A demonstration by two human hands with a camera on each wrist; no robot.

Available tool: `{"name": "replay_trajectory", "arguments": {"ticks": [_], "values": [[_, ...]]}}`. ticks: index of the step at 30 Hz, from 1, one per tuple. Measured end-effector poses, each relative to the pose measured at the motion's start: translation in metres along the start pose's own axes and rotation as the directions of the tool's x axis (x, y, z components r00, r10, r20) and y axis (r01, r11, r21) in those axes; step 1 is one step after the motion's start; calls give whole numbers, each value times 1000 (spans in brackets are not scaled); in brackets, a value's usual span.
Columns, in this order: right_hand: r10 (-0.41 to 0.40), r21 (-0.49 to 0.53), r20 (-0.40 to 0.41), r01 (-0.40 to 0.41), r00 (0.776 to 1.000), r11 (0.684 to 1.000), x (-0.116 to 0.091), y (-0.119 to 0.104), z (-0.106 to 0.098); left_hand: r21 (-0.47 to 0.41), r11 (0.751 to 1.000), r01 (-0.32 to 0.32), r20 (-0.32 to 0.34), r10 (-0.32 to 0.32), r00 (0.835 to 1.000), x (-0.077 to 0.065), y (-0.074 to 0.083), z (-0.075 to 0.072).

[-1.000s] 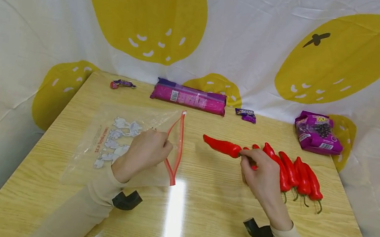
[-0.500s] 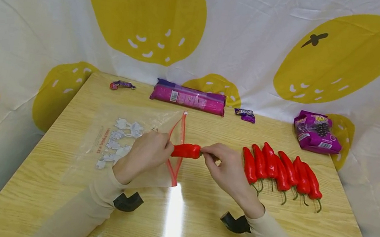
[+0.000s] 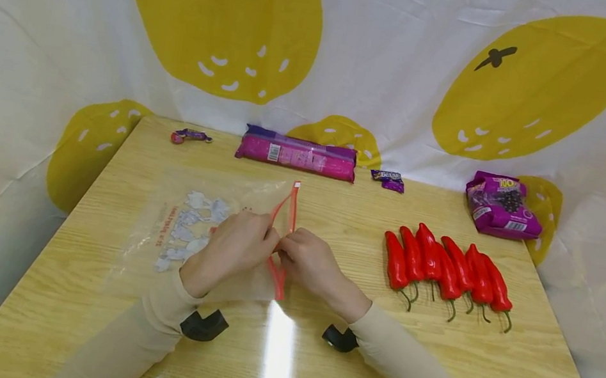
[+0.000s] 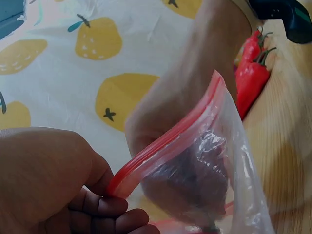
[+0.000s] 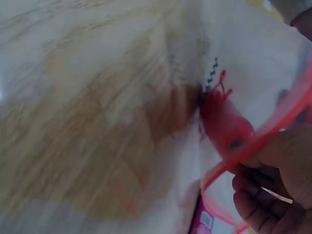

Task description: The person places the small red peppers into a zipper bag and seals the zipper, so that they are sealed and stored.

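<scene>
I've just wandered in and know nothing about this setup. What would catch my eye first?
Probably the bright red peppers, seven in a slanting row on the right half of the table. Next, the clear bag lying on the left, with the person's left-hand grip and right-hand grip at its red-edged mouth. Behind everything, the white curtain carries huge yellow fruits.

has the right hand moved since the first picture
Yes, to the person's left: in the head view the right hand has left the row of red peppers and reached the plastic bag's red-edged mouth.
</scene>
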State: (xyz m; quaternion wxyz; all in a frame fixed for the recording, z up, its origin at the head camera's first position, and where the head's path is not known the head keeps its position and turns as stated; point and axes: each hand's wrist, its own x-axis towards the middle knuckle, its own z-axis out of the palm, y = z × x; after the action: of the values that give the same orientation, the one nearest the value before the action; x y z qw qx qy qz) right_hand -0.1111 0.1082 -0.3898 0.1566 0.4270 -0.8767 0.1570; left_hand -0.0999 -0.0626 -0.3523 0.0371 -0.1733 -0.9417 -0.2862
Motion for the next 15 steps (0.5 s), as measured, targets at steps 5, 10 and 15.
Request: {"name": "replay_trajectory", "arguments": {"ticks": [5,10,15], "values": [[-27,-42,127,33,991,999,13,-2,12,12,999,-40,-53,41,998,-2,1,-1],[35,89,255,-60,966,994,27,0,19,30,997,-72,-97,74,993,-3,2,-1],[58,222,279,-123,958,967,35,6,26,24,996,-81,-87,82,993,-3,5,-4]]}}
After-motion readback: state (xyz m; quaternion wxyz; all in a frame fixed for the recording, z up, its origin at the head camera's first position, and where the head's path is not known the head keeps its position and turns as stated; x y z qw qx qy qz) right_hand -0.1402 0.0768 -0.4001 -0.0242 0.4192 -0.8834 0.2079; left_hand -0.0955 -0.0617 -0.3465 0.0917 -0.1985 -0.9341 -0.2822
